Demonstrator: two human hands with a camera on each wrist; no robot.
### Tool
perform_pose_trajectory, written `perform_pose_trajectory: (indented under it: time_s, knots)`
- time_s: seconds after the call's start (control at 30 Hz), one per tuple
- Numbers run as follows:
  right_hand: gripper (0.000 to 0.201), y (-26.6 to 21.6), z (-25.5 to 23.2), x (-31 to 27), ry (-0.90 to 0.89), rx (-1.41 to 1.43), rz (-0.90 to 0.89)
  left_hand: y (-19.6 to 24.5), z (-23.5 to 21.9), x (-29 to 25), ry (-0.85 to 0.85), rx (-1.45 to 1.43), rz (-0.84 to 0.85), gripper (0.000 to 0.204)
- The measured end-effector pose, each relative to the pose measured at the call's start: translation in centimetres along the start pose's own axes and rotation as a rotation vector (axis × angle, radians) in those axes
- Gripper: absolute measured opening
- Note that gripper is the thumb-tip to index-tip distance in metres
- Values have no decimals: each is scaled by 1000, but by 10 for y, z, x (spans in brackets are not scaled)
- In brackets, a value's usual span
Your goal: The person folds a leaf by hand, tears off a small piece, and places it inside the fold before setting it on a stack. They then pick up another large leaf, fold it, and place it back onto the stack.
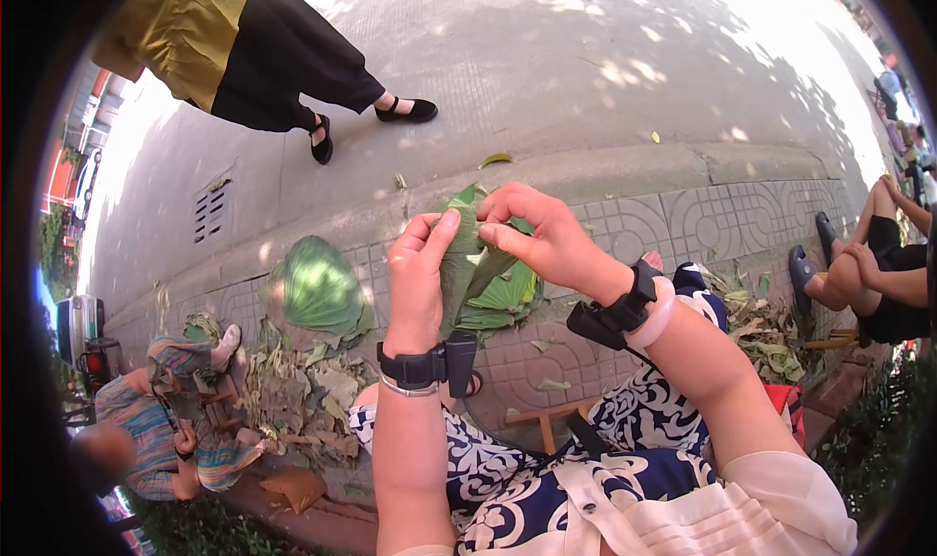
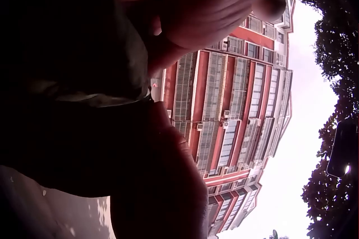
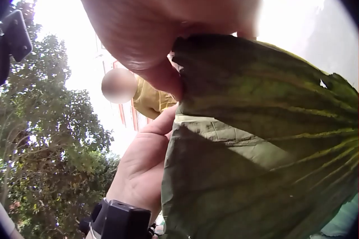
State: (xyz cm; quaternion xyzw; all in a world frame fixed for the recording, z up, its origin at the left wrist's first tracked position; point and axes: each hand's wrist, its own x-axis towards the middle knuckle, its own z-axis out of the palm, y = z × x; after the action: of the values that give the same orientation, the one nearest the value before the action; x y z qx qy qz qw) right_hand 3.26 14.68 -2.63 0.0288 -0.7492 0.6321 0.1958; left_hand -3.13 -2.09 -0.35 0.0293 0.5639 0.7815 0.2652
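Observation:
A large green lotus leaf (image 1: 456, 281) is held up in front of the lap, folded over, its veins fanning out in the right wrist view. My left hand (image 1: 418, 281) grips its left edge, thumb on the near face. From the other side my right hand (image 1: 549, 239) pinches the upper edge between thumb and fingers. Seen from the right wrist, both hands meet near one edge of the leaf (image 3: 252, 138). The left wrist view is mostly dark, with the leaf and hand in shadow. Below the hands another green leaf (image 1: 503, 300) lies on the paving.
A big round leaf (image 1: 320, 288) lies to the left, above a heap of dry leaves (image 1: 303, 395). More dry leaves (image 1: 766, 336) lie at right. A person (image 1: 244, 58) stands on the road; seated people flank both sides. A wooden stool (image 1: 551, 419) shows by the knees.

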Motion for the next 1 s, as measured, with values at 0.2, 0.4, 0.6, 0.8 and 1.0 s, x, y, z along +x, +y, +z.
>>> perform_pose_trajectory:
  time_s: [0.2, 0.4, 0.6, 0.8, 1.0]
  knots:
    - [21, -10, -8, 0, -130, 56, 312, 6, 5, -4, -47, 39, -17, 12]
    - [25, -9, -8, -1, -264, 59, 324, 5, 1, -5, -102, 109, -2, 12]
    - [22, -9, -5, -3, -226, 41, 262, -2, -1, -4, -93, 85, -3, 13]
    - [19, -14, 0, -6, -170, -41, 188, -7, -7, 0, -14, -23, -32, 15]
    - [17, -9, -1, -3, -35, -37, 198, 2, -3, -1, -23, 26, -69, 15]
